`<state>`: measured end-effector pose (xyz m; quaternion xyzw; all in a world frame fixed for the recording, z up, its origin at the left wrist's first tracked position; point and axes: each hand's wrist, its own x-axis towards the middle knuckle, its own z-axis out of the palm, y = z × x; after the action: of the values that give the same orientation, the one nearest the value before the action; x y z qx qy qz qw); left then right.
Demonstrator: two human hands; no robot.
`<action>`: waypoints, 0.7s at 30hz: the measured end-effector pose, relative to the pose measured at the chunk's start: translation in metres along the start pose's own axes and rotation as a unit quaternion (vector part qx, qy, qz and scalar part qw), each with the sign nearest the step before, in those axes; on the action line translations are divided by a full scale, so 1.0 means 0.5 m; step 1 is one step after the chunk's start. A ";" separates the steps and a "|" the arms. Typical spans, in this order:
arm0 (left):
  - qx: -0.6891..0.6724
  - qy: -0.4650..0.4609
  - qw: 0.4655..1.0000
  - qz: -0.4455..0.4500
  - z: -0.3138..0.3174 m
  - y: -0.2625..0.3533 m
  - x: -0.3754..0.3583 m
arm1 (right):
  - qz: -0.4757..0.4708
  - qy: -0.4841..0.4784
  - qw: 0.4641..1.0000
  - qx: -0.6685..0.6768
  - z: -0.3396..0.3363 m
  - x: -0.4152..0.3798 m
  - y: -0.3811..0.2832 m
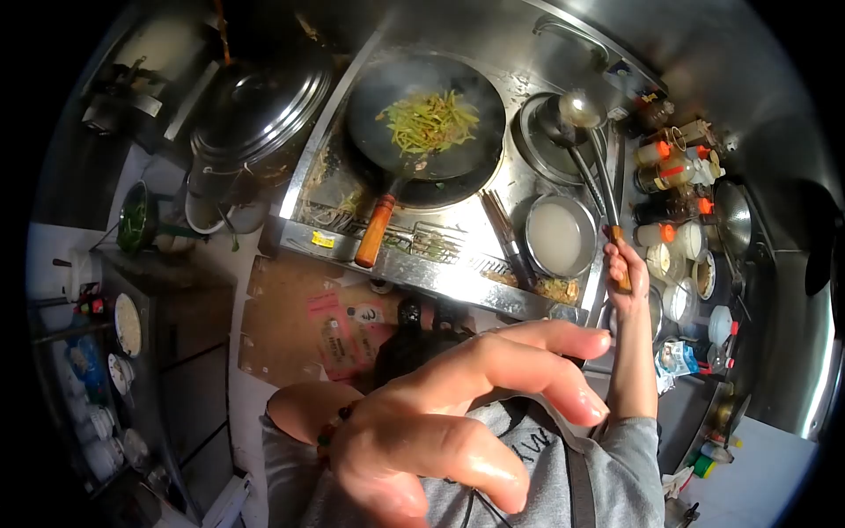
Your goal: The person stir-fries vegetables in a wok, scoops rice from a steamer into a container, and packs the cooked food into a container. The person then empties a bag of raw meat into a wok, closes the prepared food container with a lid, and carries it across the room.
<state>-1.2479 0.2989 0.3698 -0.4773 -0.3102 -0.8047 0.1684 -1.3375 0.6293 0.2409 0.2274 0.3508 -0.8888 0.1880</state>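
Note:
My left hand [440, 405] is raised close to the camera, wet and shiny. Its fingers are loosely bent and apart, holding nothing. My right hand [625, 268] is wrapped round the wooden handle of a metal ladle [606, 172]. The ladle's bright bowl lies over a round pot [537, 163] at the back right of the stove. Beside it rests a second long-handled ladle [583, 165], its dark bowl over the same pot. On the burner stands a black wok [370, 123] with a wooden handle, and in it are green vegetable strips [427, 123].
A pan of cloudy liquid [559, 233] stands on the stove's [304, 216] right. Bottles with orange caps [673, 172] and open tubs [660, 260] line the right side. A large lidded pot [260, 114] sits left. A faucet [572, 28] arches at the back.

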 end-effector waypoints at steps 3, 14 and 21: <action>0.047 0.027 0.988 0.145 0.005 -0.023 -0.003 | 0.008 -0.025 1.000 -0.013 0.061 -0.089 0.016; 0.476 0.246 0.800 -0.268 -0.181 0.043 -0.155 | -0.226 -0.024 0.626 -0.746 0.102 0.131 0.291; -0.034 0.534 0.691 -0.487 -0.307 -0.023 -0.404 | -0.282 -0.131 0.446 -0.840 0.133 0.016 0.173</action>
<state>-1.2578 0.2011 0.1356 0.2451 -0.3295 -0.9030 -0.1261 -1.3196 0.5218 0.2333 -0.2714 0.9421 -0.1843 0.0702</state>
